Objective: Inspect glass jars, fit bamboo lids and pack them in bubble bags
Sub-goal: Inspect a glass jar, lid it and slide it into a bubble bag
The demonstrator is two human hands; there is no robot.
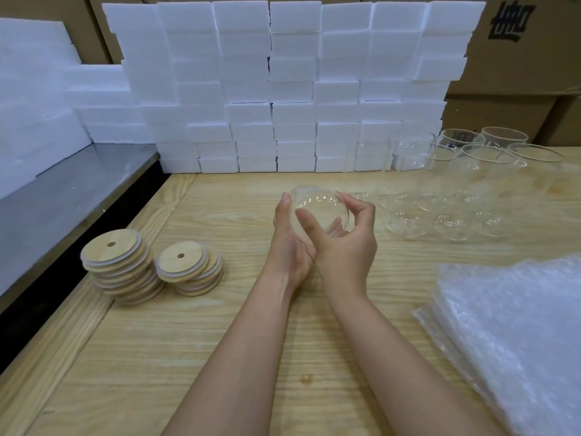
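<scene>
A clear glass jar (pixel 317 209) is held tilted above the middle of the wooden table (pixel 220 341), its round base turned toward me. My left hand (pixel 289 243) cups it from the left and below. My right hand (pixel 345 240) wraps it from the right, thumb across the glass. Two stacks of round bamboo lids with a centre hole lie at the left, a taller one (pixel 121 265) and a shorter one (pixel 188 267). Several more empty glass jars (pixel 456 190) stand at the right rear. A pile of bubble bags (pixel 515 335) lies at the right front.
A wall of white foam blocks (pixel 283 89) lines the back of the table, with more foam (pixel 31 105) at the far left. A grey metal surface (pixel 63 209) adjoins the table's left edge. Cardboard boxes (pixel 518 58) stand behind.
</scene>
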